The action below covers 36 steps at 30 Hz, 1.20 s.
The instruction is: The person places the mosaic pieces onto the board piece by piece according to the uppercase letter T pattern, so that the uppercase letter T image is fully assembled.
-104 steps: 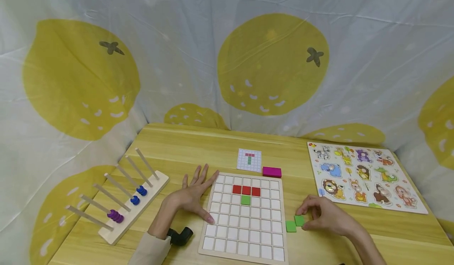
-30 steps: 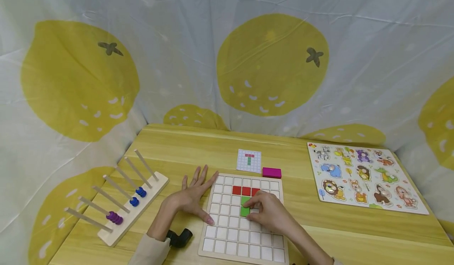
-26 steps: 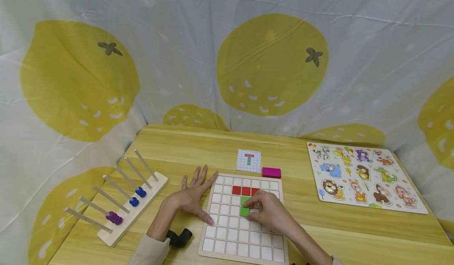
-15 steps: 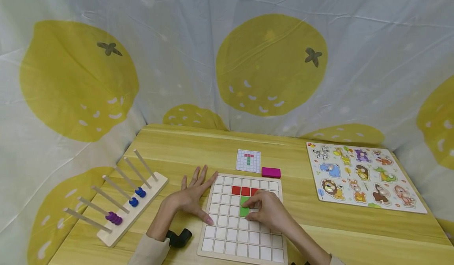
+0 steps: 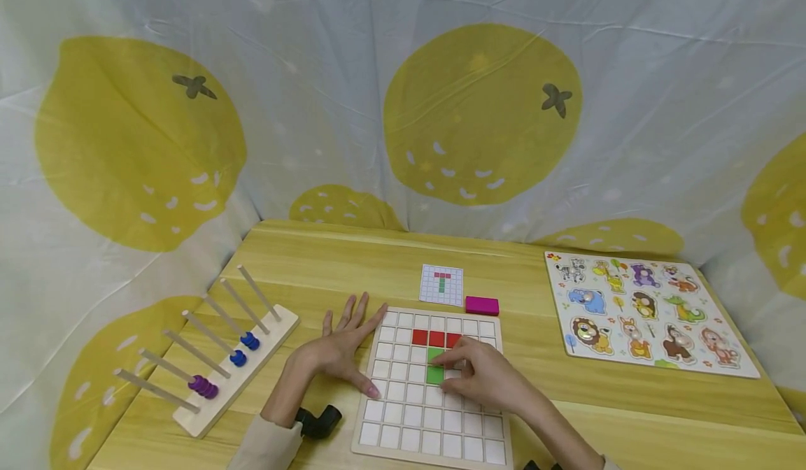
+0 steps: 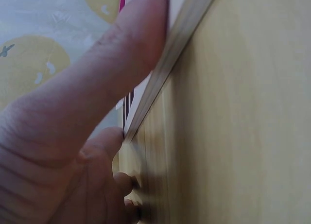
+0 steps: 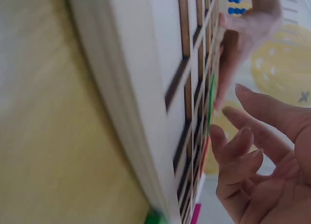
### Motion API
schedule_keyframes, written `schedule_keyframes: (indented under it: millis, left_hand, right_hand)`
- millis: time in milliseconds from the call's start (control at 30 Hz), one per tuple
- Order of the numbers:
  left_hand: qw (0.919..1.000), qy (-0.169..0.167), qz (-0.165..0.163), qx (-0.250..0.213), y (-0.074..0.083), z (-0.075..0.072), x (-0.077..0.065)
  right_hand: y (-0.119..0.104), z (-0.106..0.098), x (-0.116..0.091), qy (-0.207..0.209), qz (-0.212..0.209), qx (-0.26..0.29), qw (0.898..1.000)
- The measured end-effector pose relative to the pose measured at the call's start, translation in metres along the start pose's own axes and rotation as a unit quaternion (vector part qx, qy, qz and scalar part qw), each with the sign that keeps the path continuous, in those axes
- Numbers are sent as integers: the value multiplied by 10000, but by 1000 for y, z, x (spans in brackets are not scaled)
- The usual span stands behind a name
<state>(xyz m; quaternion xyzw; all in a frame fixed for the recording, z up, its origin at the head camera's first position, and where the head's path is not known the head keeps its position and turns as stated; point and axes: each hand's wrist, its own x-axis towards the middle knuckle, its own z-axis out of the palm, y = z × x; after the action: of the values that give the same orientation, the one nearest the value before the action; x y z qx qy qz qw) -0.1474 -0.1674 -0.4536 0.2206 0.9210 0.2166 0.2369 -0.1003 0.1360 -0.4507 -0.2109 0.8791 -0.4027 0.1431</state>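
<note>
A wooden grid board [image 5: 420, 439] with pale squares lies on the table. Three red tiles [image 5: 436, 338] form a row on it, and below their middle sit an upper green tile [image 5: 435, 352] and a lower green tile [image 5: 434, 376]. My right hand [image 5: 485, 378] is over these green tiles, index finger and thumb apart near the lower one; in the right wrist view its fingers are loosely bent. My left hand [image 5: 338, 352] is spread along the board's left side, thumb [image 6: 141, 34] on its edge. Another green tile [image 7: 156, 217] lies beside the board, blurred.
A peg stand [image 5: 236, 375] with purple and blue beads is at the left. Behind the board lie a pattern card [image 5: 434, 295] with a red and green T and a magenta block [image 5: 482, 305]. An animal puzzle [image 5: 680, 326] lies at the right, before a lemon-print curtain [image 5: 352, 120].
My right hand has carried one green tile from the table's right side into the square below the upper green tile. Its fingers have since shifted slightly right. My left hand stays put.
</note>
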Motion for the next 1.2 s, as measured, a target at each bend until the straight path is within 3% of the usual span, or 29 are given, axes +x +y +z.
schedule_keyframes:
  millis: [300,533,833,1200]
  left_hand:
    - [10000,-3,48,-72,1,-1,-1]
    - [10000,13,37,-45,0,0,-1]
    - [10000,14,23,-84,0,-2,-2]
    - [10000,12,31,-79,1,-1,-2]
  right_hand:
    - [32,-46,-41,351,113,291,9989]
    - [72,-72,-70,53,44,656,9978]
    - [89,-71,-74,-493,-400,1170,9911]
    - [85,-64,-72,-338,-323,1084,9930]
